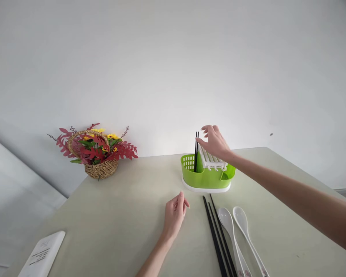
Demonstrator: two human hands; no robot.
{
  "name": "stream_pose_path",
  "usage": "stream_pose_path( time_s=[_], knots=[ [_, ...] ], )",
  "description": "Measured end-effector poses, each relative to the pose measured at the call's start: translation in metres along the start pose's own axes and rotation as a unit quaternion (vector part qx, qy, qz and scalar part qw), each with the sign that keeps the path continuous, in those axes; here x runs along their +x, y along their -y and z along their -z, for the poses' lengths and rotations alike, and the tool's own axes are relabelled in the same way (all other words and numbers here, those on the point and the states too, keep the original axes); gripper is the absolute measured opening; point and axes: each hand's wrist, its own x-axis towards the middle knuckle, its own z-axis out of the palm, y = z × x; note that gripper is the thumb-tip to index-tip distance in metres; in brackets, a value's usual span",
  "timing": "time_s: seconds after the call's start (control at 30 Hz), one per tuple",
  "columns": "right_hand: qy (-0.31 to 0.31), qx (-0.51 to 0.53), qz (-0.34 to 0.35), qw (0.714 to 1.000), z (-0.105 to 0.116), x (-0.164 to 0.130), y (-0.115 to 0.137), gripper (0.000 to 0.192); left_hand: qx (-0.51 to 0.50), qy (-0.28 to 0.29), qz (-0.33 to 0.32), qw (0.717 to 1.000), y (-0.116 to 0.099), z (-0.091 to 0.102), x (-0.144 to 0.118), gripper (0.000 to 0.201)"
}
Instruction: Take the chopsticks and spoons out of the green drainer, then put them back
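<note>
Two black chopsticks [196, 154] stand upright in the left, perforated compartment of a green cutlery holder [203, 179] with a white base. Beside their upper ends, my right hand [215, 141] hovers over the holder's white slatted rack [212, 159]. Its thumb and fingers are apart with nothing between them; the thumb tip is close to the chopsticks, and I cannot tell if it touches. My left hand [174, 215] rests on the table in front of the holder, fingers curled in and holding nothing visible. To its right lie more black chopsticks [215, 231] and white spoons [229, 227].
A wicker basket [102, 169] of red leaves and yellow flowers sits at the table's back left, near the wall. A white flat object with dark slots [43, 252] lies at the front left. The pale table [127, 223] meets the wall behind the holder.
</note>
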Motion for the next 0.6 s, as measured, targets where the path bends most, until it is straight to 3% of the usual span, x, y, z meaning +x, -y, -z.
stream_pose_path(
  time_s=[0.07, 0.17, 0.27, 0.37, 0.43, 0.53, 0.6],
  knots=[
    [-0.035, 0.014, 0.037, 0.999, 0.007, -0.021, 0.009, 0.041, 0.002, -0.005, 0.001, 1.000, 0.002, 0.001, 0.002, 0.061],
    [-0.062, 0.018, 0.212, 0.975, 0.020, -0.062, 0.016, 0.029, -0.001, -0.016, 0.005, 1.000, 0.005, 0.004, 0.006, 0.060],
    [-0.024, -0.030, 0.382, 0.923, 0.029, -0.104, 0.013, 0.026, -0.002, -0.019, 0.000, 1.000, 0.006, 0.006, 0.008, 0.060],
    [0.047, -0.062, 0.460, 0.884, 0.033, -0.139, 0.007, 0.031, 0.008, -0.015, -0.013, 1.000, 0.006, 0.007, 0.008, 0.059],
    [0.127, -0.097, 0.420, 0.893, 0.031, -0.155, 0.006, 0.028, 0.019, -0.017, -0.022, 0.999, 0.005, 0.007, 0.008, 0.059],
    [0.258, -0.174, 0.249, 0.917, 0.021, -0.168, 0.008, 0.021, 0.035, -0.024, -0.031, 0.999, 0.005, 0.007, 0.009, 0.060],
    [0.293, -0.208, 0.170, 0.918, 0.010, -0.172, 0.010, 0.019, 0.044, -0.025, -0.039, 0.998, 0.005, 0.007, 0.009, 0.060]
  ],
)
